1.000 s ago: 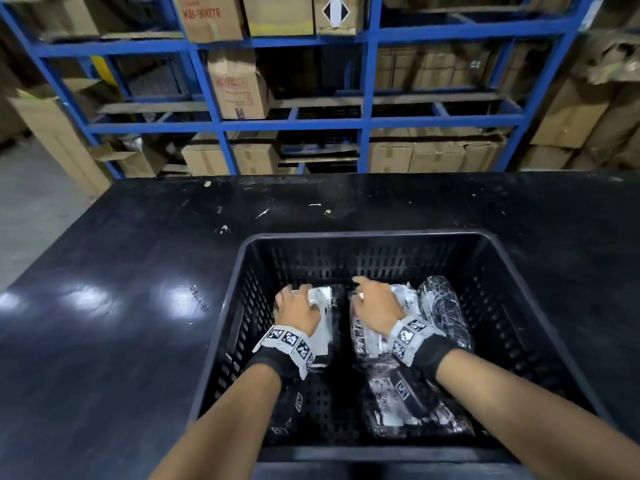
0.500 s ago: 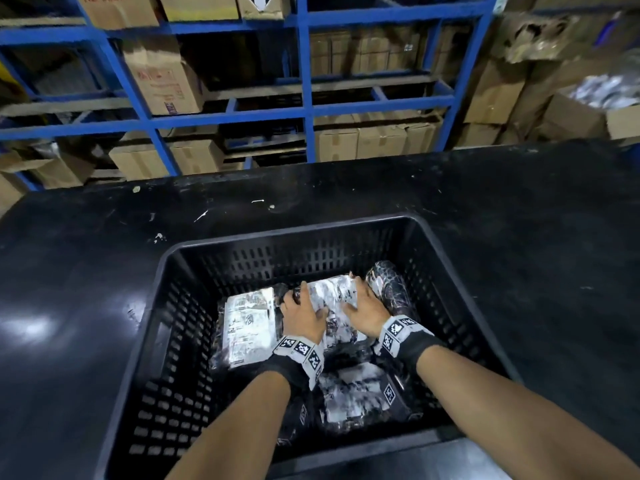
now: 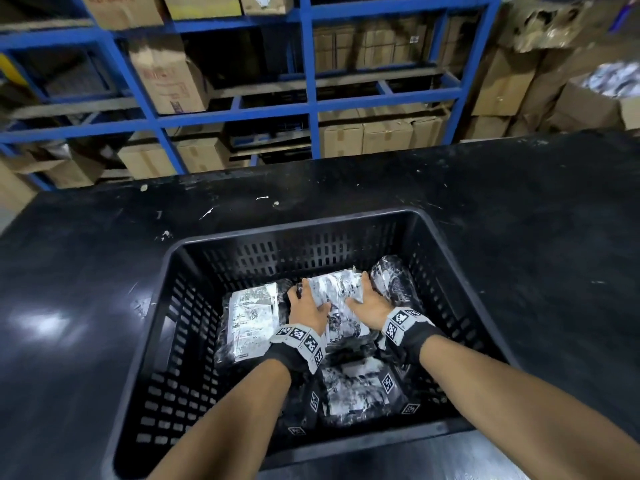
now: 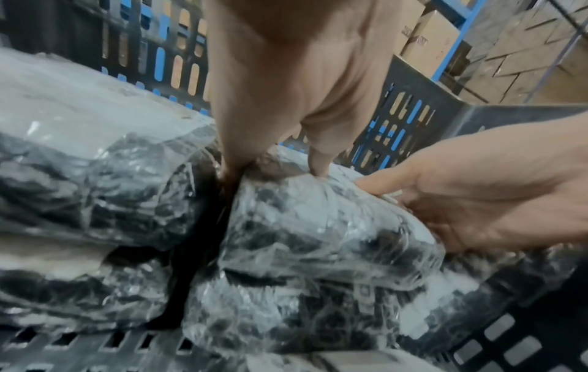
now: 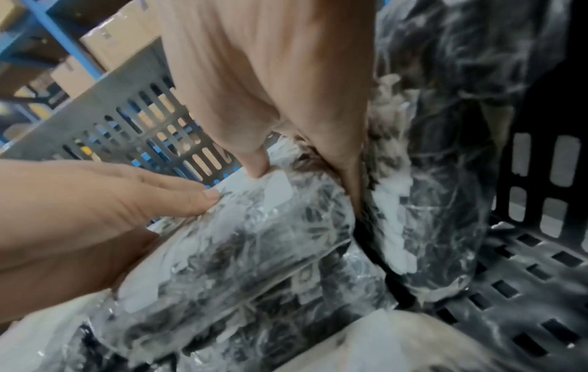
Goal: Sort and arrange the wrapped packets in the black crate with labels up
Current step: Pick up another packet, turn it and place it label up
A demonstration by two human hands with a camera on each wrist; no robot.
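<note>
The black crate [image 3: 291, 233] sits on a black table and holds several clear-wrapped dark packets. Both hands grip the middle packet [image 3: 337, 289] at its two sides. My left hand [image 3: 306, 306] has its thumb on top and its fingers down in the gap beside the left packet [image 3: 252, 317], which lies flat with its white label up. My right hand [image 3: 367, 299] has its fingers between the middle packet and a packet [image 3: 394, 282] that leans on the right wall. In the left wrist view the left hand [image 4: 286, 100] and the right hand [image 4: 477, 196] pinch the middle packet [image 4: 318, 226]. The right wrist view shows the right hand [image 5: 286, 88], left hand [image 5: 95, 214] and middle packet [image 5: 248, 251].
Another packet [image 3: 356, 386] lies at the crate's near side under my wrists. The crate's left part [image 3: 180, 375] shows bare slotted floor. Blue shelving [image 3: 311, 105] with cardboard boxes stands behind the table [image 3: 519, 237]. A box of more packets [image 3: 613, 81] is at the far right.
My left hand has left the left packet and moved right onto the middle packet, which both hands now grip. The left packet now lies uncovered. The head view has swung right.
</note>
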